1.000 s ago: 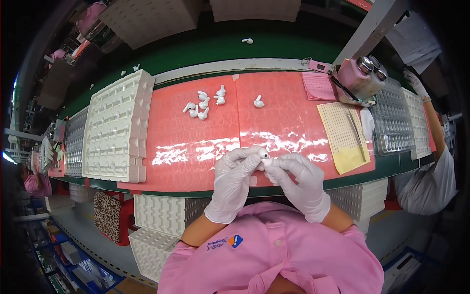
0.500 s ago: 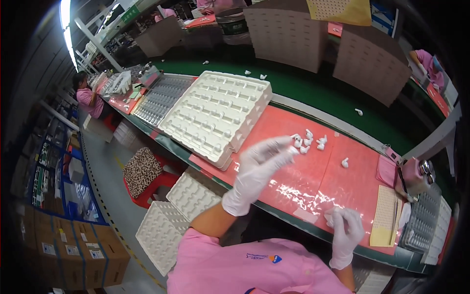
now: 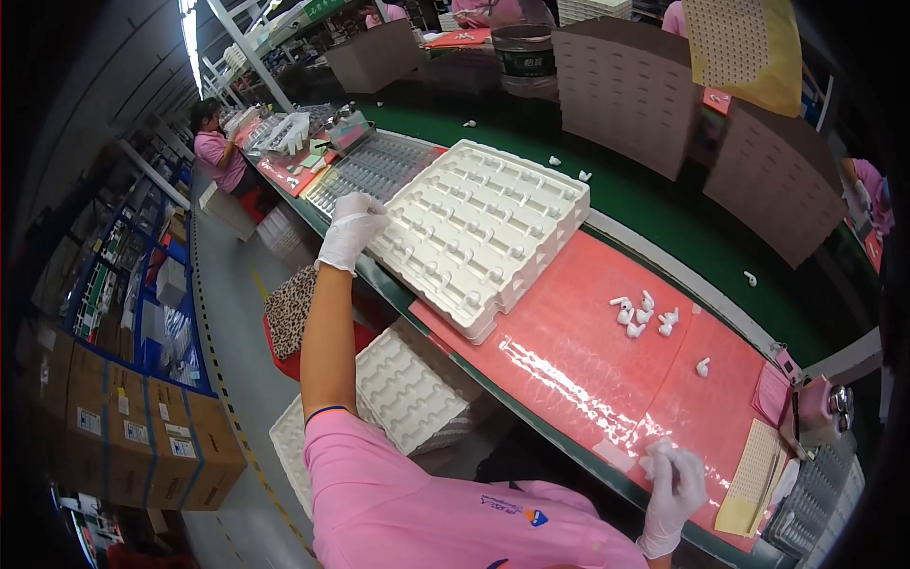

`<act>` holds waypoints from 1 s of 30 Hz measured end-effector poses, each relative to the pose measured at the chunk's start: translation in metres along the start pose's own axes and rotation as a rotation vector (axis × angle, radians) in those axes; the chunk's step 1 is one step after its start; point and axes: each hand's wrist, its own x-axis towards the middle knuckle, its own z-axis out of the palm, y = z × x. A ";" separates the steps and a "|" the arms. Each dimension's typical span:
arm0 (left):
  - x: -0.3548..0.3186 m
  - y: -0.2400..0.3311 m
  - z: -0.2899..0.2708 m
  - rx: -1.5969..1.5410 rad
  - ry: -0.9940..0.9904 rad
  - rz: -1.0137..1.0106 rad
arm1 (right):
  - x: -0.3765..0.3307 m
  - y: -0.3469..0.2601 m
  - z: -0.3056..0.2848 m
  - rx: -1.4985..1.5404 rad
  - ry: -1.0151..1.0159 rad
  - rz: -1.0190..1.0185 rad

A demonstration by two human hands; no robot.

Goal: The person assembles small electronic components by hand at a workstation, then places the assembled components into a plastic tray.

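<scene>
My left hand (image 3: 350,229), in a white glove, is stretched out to the near left corner of a stack of white moulded trays (image 3: 483,228) and rests its fingers on the top tray's edge. My right hand (image 3: 671,482), also gloved, stays low at the near edge of the red mat (image 3: 607,370) with its fingers closed around a small white part (image 3: 656,448). Several small white parts (image 3: 645,314) lie in a loose cluster on the mat, and one more white part (image 3: 702,366) sits apart to their right.
A green conveyor belt (image 3: 654,204) runs behind the mat with a few stray white parts. Brown cardboard dividers (image 3: 626,85) stand beyond it. More white trays (image 3: 408,389) are stacked below the bench. A perforated yellow pad (image 3: 749,474) lies at right. Another person (image 3: 216,152) works far left.
My head has turned further left. My left hand has reached from above the mat out to the tray stack's corner. My right hand has stayed near the mat's front edge.
</scene>
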 end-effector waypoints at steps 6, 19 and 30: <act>0.003 -0.032 0.003 0.137 0.036 0.107 | 0.001 0.000 0.005 0.023 -0.009 -0.004; 0.018 0.145 0.066 -0.121 0.094 0.633 | 0.003 0.000 -0.005 -0.003 -0.021 -0.100; 0.123 0.224 0.239 0.457 -0.360 0.516 | 0.000 0.008 -0.018 -0.045 -0.083 -0.216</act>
